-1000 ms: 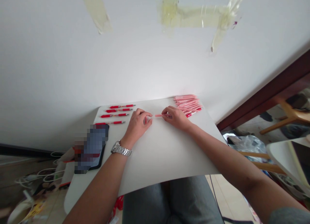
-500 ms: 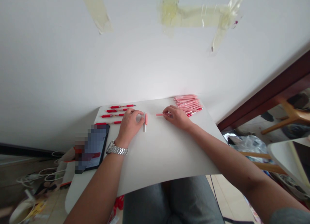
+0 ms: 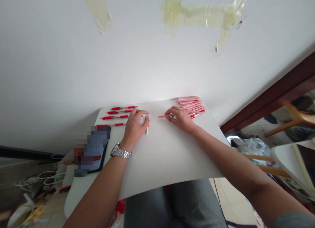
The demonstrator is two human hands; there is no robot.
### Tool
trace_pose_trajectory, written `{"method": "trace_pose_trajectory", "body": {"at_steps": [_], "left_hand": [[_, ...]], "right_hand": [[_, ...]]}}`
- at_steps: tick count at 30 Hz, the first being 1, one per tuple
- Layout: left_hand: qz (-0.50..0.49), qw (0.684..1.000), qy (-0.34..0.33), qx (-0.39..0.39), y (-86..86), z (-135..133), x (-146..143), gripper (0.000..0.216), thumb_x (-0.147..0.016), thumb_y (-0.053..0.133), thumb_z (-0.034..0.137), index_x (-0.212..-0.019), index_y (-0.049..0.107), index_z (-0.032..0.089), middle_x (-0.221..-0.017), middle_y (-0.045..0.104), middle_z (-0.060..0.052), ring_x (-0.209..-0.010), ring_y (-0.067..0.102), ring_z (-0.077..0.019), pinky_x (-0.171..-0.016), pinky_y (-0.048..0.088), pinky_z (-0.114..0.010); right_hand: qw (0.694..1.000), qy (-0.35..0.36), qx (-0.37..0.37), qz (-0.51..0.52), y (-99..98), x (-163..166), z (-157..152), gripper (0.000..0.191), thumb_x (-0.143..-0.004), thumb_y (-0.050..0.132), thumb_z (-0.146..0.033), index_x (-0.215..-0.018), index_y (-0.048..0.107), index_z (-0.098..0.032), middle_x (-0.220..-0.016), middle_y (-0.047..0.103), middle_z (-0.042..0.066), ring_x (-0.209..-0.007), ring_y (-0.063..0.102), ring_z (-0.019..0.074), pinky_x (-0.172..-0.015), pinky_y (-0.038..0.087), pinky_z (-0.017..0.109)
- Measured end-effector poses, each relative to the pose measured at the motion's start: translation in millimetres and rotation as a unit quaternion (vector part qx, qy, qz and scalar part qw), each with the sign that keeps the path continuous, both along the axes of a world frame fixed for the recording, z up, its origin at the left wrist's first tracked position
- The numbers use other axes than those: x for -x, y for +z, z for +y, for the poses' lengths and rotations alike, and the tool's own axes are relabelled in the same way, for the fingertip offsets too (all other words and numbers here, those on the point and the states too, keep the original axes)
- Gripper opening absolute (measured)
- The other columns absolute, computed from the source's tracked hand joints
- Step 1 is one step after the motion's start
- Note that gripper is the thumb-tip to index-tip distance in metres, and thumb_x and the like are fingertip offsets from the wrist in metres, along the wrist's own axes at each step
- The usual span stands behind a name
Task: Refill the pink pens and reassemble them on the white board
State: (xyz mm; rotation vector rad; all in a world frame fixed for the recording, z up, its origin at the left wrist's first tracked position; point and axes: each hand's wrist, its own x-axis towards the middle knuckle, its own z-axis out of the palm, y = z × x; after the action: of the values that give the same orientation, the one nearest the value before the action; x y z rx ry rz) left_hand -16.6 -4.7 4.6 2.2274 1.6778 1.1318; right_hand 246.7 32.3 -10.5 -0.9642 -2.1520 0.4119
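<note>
My left hand, with a metal watch on its wrist, pinches a short pink and white pen part that stands nearly upright at its fingertips. My right hand is closed on a thin pink pen tube that sticks out to the left, low over the white table. A heap of pink pen pieces lies just beyond my right hand. Several assembled red pens lie in a row to the left of my left hand.
A dark tablet lies at the table's left edge. The white wall behind carries strips of yellowish tape. Cables and clutter sit on the floor at left, wooden chair legs and bags at right. My knees are under the table's near edge.
The two hands drew apart. My left hand took the short pen part leftward and turned it upright, then curled closer round it. My right hand kept the pink tube in place.
</note>
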Motion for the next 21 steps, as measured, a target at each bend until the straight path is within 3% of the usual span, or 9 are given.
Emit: {"method": "trace_pose_trajectory", "body": {"at_steps": [7, 21], "left_hand": [[0.048, 0.997, -0.056, -0.009, -3.0, -2.9, -13.7, 0.02, -0.095, 0.072, 0.025, -0.115, 0.076, 0.026, -0.107, 0.058, -0.006, -0.101, 0.06, -0.0251, -0.102, 0.052, -0.044], [0.048, 0.998, -0.04, -0.002, -9.8, 1.0, -5.7, 0.02, -0.093, 0.073, 0.025, -0.113, 0.077, 0.026, -0.111, 0.059, -0.007, -0.104, 0.058, -0.0264, -0.102, 0.052, -0.045]], "right_hand": [[1.0, 0.008, -0.013, 0.026, 0.9, 2.2, 0.9, 0.007, -0.098, 0.069, -0.018, -0.103, 0.073, -0.021, -0.098, 0.073, 0.005, -0.081, 0.067, 0.0165, -0.074, 0.052, 0.029], [0.999, -0.001, 0.008, 0.048, -4.3, 3.0, 2.4, 0.011, -0.094, 0.068, -0.015, -0.102, 0.074, -0.02, -0.097, 0.071, 0.005, -0.076, 0.063, 0.0146, -0.071, 0.052, 0.028]]}}
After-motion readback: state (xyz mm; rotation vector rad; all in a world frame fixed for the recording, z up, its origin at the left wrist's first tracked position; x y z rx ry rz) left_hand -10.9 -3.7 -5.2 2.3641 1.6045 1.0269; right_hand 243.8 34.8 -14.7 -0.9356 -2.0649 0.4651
